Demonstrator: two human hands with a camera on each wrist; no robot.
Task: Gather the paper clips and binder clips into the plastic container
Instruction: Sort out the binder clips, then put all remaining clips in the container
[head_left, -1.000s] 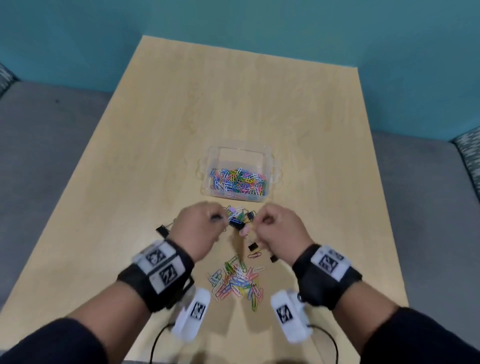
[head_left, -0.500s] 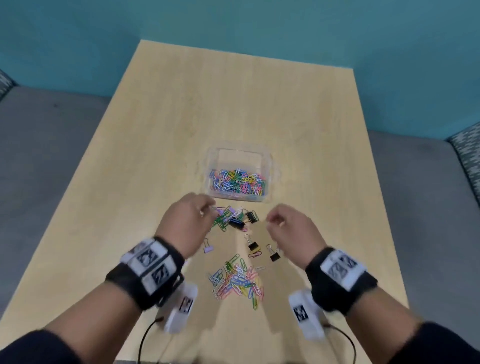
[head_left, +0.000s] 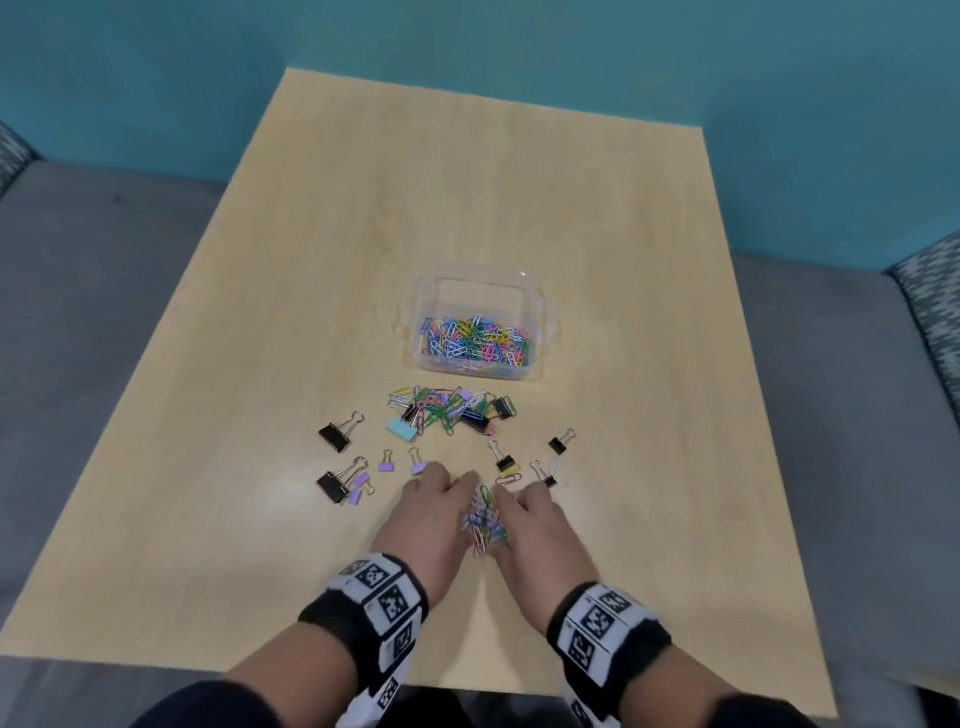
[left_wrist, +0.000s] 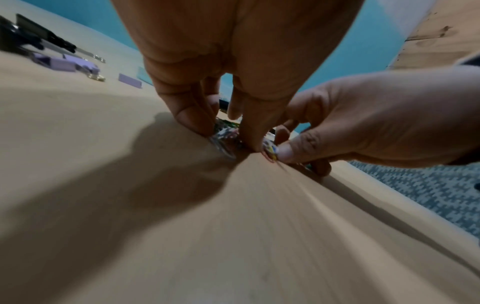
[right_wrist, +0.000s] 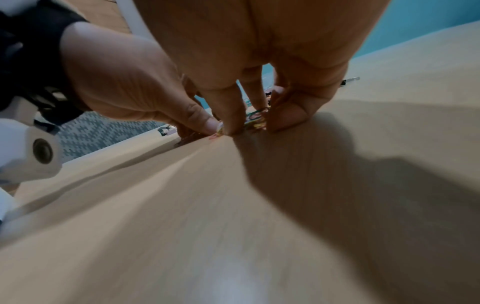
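A clear plastic container (head_left: 540, 332) in mid-table holds many coloured paper clips (head_left: 475, 340). A mixed heap of paper clips and binder clips (head_left: 447, 410) lies just in front of it. Nearer me, my left hand (head_left: 441, 493) and right hand (head_left: 527, 501) rest on the table side by side and squeeze a small pile of paper clips (head_left: 484, 517) between them. The wrist views show curled fingers and thumbs closing round this pile (left_wrist: 226, 133) (right_wrist: 254, 119), which the fingers partly hide.
Black binder clips (head_left: 337, 434) (head_left: 332, 486) and lilac ones (head_left: 385, 463) lie scattered to the left. Small black binder clips (head_left: 504, 460) (head_left: 558, 442) lie to the right. The wooden table (head_left: 467, 182) stands against a teal wall, with grey seating on both sides.
Both hands have drawn back from the heap near the container, come down onto the nearer pile and closed in on it from both sides.
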